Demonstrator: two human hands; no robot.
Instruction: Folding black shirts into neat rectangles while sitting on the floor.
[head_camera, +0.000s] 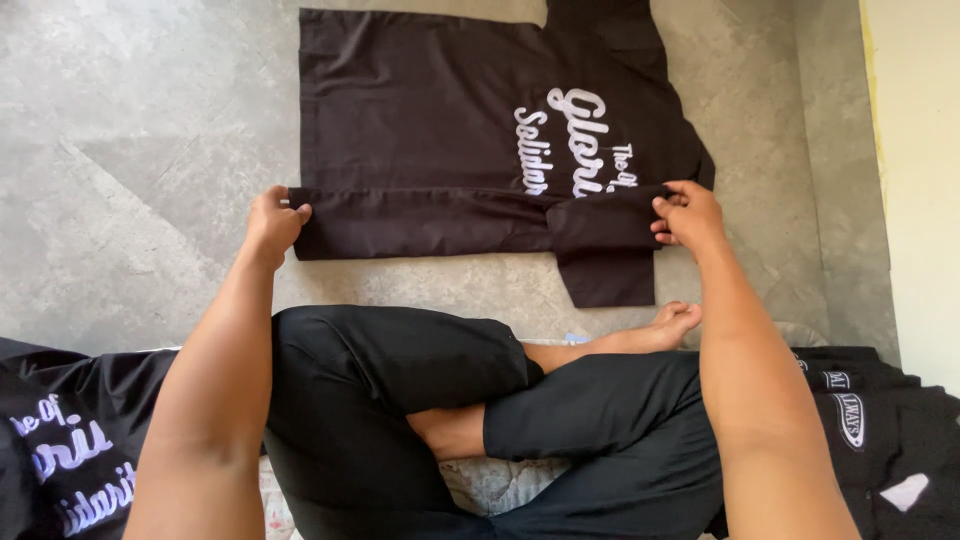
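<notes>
Crossed legs (480, 420) in black trousers fill the near edge of the head view, with dark printed shirts piled at either side. Beyond them, a black T-shirt (450, 130) lies flat on the grey floor (130, 150), its long axis running left to right, neck end to the right. Its near edge is folded over. Left hand (272, 222) pinches the folded hem corner; right hand (688, 214) pinches the fold by the sleeve.
</notes>
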